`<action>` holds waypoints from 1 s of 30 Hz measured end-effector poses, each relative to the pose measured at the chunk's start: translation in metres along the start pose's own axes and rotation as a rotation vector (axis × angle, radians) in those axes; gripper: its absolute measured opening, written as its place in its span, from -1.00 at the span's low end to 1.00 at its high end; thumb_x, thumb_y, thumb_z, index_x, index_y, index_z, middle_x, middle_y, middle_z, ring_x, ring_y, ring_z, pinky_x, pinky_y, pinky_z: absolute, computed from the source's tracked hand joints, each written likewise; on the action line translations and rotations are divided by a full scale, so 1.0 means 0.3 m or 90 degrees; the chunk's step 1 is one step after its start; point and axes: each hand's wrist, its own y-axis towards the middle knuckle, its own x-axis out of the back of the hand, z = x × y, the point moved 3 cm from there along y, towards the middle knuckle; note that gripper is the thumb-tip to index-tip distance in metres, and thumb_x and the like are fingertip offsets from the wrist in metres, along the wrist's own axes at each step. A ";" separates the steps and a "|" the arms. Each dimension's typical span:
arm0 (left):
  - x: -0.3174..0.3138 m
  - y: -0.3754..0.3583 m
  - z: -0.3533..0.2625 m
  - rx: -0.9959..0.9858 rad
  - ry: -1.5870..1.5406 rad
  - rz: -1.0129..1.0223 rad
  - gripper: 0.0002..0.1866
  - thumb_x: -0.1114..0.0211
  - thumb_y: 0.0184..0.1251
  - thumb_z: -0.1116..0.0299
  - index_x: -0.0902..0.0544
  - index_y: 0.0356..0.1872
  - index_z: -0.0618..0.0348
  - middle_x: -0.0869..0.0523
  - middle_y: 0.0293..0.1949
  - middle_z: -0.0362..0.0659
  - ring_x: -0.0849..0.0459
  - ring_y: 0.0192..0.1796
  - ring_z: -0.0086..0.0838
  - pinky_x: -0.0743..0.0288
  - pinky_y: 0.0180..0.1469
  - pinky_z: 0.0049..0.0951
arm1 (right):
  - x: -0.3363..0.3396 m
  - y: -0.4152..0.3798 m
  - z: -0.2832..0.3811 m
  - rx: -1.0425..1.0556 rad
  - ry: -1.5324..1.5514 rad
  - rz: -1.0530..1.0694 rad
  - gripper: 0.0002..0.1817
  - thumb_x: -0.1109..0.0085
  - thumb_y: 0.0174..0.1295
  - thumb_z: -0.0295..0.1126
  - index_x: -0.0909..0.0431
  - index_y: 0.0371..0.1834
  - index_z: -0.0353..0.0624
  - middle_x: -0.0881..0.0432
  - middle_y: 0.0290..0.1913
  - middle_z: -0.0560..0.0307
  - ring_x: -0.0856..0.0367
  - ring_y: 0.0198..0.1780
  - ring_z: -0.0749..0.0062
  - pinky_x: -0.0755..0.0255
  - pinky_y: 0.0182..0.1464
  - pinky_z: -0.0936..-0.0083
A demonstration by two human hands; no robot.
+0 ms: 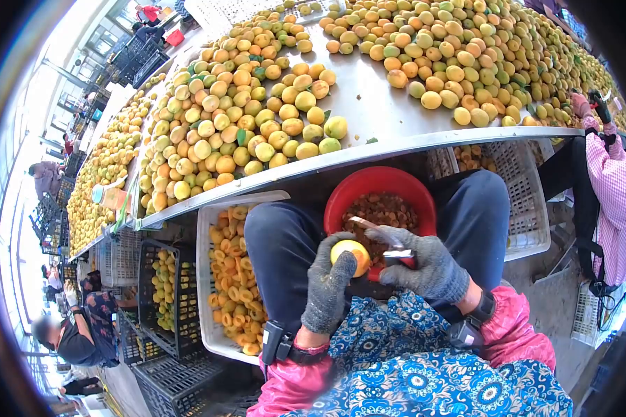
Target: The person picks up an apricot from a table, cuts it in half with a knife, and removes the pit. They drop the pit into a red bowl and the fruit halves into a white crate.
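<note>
Both my hands wear grey knit gloves. An apricot (350, 257), yellow with an orange blush, is gripped in my left hand (329, 281), its fingers curled round the fruit. My right hand (431, 267) is closed on a small knife (399, 256) with a red and dark handle; its blade points up and left, apart from the fruit. Just beyond my hands, between my knees, stands a red bucket (428, 201) with many brown apricot pits (379, 210) inside. Left of my knee, a white crate (203, 278) holds halved, pitted apricots (236, 292).
A metal table (358, 83) ahead carries large heaps of whole apricots (222, 118). Black crates (146, 278) stand at the left, one with whole fruit. A white crate (528, 201) is at my right. Co-workers are nearby, one in a pink checked sleeve (611, 187) at the right.
</note>
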 end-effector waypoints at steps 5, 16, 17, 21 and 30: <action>-0.019 -0.014 0.076 0.208 -0.244 0.070 -0.63 0.01 0.56 0.14 -0.58 0.04 0.23 -0.67 -0.10 -0.16 -0.64 -0.09 -0.51 -0.52 0.04 -0.49 | -0.046 0.042 0.017 0.104 -0.111 0.072 -0.42 -0.44 0.07 -0.34 -0.49 0.21 -0.11 -0.71 -0.12 -0.01 -0.74 -0.10 0.31 -0.57 -0.04 0.42; -0.023 0.010 0.096 -0.146 0.316 -0.011 -0.63 -0.12 0.32 0.47 -0.50 0.13 0.40 -0.66 -0.20 0.19 -0.69 -0.13 0.02 -0.55 -0.05 -0.16 | -0.132 0.032 -0.028 0.171 -0.292 -0.038 -0.35 -0.50 0.02 -0.13 -0.52 0.13 -0.26 -0.71 -0.17 -0.11 -0.76 -0.14 0.14 -0.58 -0.09 0.44; -0.020 0.014 0.115 -0.146 0.315 -0.011 -0.63 -0.12 0.32 0.47 -0.50 0.13 0.40 -0.66 -0.20 0.19 -0.69 -0.13 0.02 -0.55 -0.05 -0.16 | -0.134 0.028 -0.026 0.191 -0.288 -0.070 -0.35 -0.48 0.04 -0.13 -0.52 0.13 -0.30 -0.71 -0.16 -0.11 -0.76 -0.12 0.18 -0.57 -0.08 0.44; -0.030 0.031 0.198 -0.054 -0.011 -0.186 -0.50 -0.03 0.55 -0.02 -0.67 -0.30 0.24 -0.63 -0.48 -0.29 -0.56 -0.39 -0.63 -0.45 -0.33 -0.53 | -0.144 0.024 0.002 0.081 -0.146 -0.126 -0.58 -0.39 0.12 -0.26 -0.56 0.02 -0.18 -0.68 -0.26 -0.02 -0.73 -0.25 0.24 -0.55 -0.24 0.45; -0.099 0.001 0.108 -0.232 0.328 -0.143 -0.62 -0.01 0.56 0.14 -0.59 -0.26 0.29 -0.66 -0.44 -0.11 -0.67 -0.37 -0.46 -0.50 -0.33 -0.41 | -0.099 0.029 -0.153 -0.151 0.178 -0.224 -0.61 -0.30 0.29 -0.12 -0.64 -0.10 -0.27 -0.72 -0.30 0.09 -0.71 -0.31 0.48 -0.51 -0.30 0.58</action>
